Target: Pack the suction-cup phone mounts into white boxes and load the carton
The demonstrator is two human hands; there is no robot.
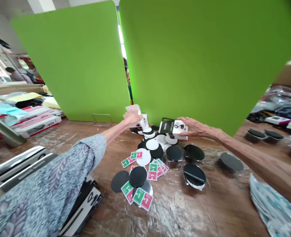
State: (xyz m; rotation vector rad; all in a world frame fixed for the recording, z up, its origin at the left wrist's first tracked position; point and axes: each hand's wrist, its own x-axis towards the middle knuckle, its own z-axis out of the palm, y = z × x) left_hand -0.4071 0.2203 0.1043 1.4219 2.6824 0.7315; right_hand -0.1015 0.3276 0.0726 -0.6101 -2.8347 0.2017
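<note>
Two green backdrop panels [73, 62] behind scarred wooden table [204, 210]; person [126, 70] in gap between panels; plastic bags [280, 98] far right.

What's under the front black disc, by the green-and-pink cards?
The black disc sits over the edge of a shiny metal disc and green-and-pink cards; whatever lies beneath its middle is hidden.

Passage: worn brown wooden tabletop [197, 210] between round black disc [230, 162] and crumpled clear plastic bag [271, 207]. Obstruction: heaped black-and-white round discs [152, 144] before green backdrop panel [197, 59].
</note>
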